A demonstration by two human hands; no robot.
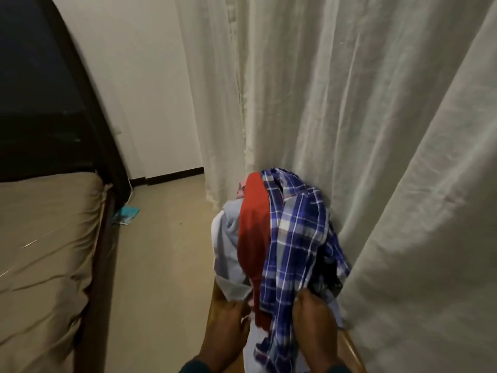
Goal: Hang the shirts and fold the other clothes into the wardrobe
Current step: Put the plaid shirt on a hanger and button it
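A heap of clothes lies over a wooden chair (352, 345) against the curtain. On top is a blue and white plaid shirt (295, 238). Beside it, to the left, lie a red garment (254, 232) and a pale blue-grey garment (228, 243), with a bit of pink cloth (240, 193) behind. My right hand (314, 324) grips the lower part of the plaid shirt. My left hand (228, 327) holds the hem of the pale garment at the pile's lower left, fingers partly hidden under cloth.
White curtains (376, 130) hang right behind the pile and fill the right side. A bed with a tan sheet (45, 251) and dark wooden frame (105, 238) runs along the left. Between them is beige floor (166, 251), with a small teal object (127, 214) by the bed.
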